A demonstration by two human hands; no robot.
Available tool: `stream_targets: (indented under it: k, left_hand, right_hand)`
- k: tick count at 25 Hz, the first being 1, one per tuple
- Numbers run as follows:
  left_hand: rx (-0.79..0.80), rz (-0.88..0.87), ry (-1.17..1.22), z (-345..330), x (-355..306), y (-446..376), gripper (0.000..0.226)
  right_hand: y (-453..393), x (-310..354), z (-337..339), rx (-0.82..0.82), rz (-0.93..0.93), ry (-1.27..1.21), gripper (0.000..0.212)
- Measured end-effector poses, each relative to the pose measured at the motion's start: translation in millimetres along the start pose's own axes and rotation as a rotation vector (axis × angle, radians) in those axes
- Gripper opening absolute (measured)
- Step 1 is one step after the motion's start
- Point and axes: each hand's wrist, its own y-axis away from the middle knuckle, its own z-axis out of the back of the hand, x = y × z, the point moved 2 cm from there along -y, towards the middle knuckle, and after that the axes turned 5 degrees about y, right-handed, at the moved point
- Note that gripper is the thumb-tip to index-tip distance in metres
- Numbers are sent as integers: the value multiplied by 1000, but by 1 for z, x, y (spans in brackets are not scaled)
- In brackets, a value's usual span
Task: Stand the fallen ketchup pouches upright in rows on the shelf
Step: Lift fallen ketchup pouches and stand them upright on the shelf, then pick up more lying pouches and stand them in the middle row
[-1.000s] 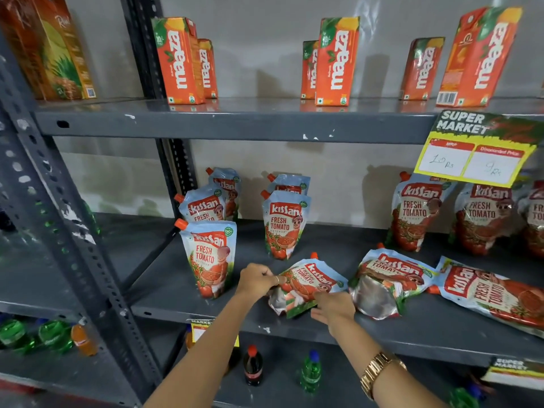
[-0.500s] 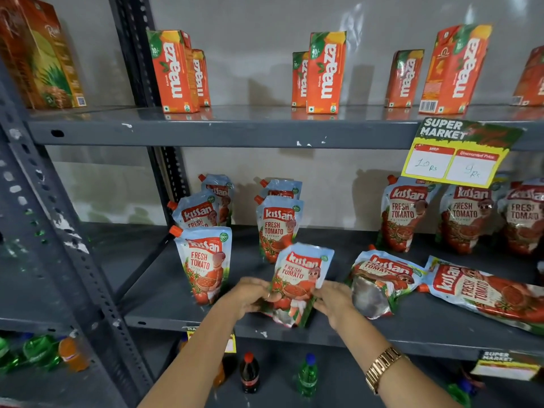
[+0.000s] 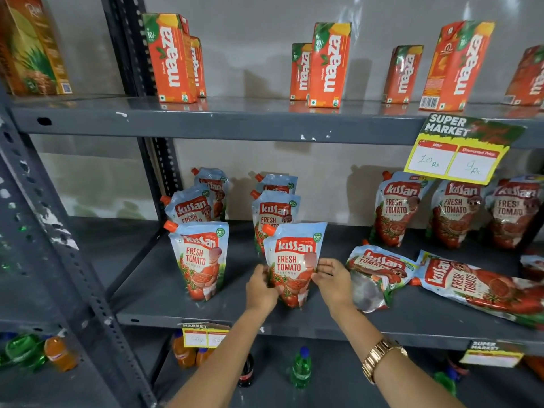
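A ketchup pouch stands upright at the front of the grey middle shelf. My left hand grips its lower left side and my right hand its right side. Two more pouches stand in line behind the held pouch. To the left is a row of three upright pouches, the front one nearest me. Right of my hands, two pouches lie flat: one beside my right hand, another further right. Three upright pouches stand at the back right.
Orange juice cartons stand on the shelf above. A yellow price tag hangs from that shelf's edge over the back right pouches. Drink bottles sit on the bottom shelf. A slotted upright post stands at the left.
The pouch lay tilted on the shelf a second ago. Both hands lifted it and turned it upright, and it now stands in front of the second row.
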Motion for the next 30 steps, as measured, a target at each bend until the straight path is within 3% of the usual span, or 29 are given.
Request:
stream_targets:
  k: [4, 7, 14, 19, 22, 24, 28, 30]
  left_hand:
    - [-185, -72, 69, -2, -5, 23, 44]
    - [-311, -285, 44, -9, -10, 35, 33]
    - [-198, -504, 19, -56, -35, 54, 7]
    - [-148, -442, -46, -99, -46, 43, 19]
    - [-143, -222, -100, -128, -47, 31, 32]
    - [-155, -41, -92, -140, -43, 21, 38]
    - [-146, 389, 307, -149, -28, 8, 45]
    - [-64, 481, 455, -150, -29, 12, 39]
  right_hand:
    - [16, 8, 27, -360, 148, 20, 25]
    - [22, 11, 51, -576, 184, -41, 21]
    - [10, -9, 104, -687, -20, -59, 23]
    - [-9, -30, 130, -568, -85, -40, 24]
    - [-25, -49, 138, -409, -223, -5, 22]
    - [-35, -65, 138, -248, -336, -28, 32]
    - [-51, -73, 140, 26, -493, -194, 49]
    - [-58, -71, 144, 106, -522, -259, 50]
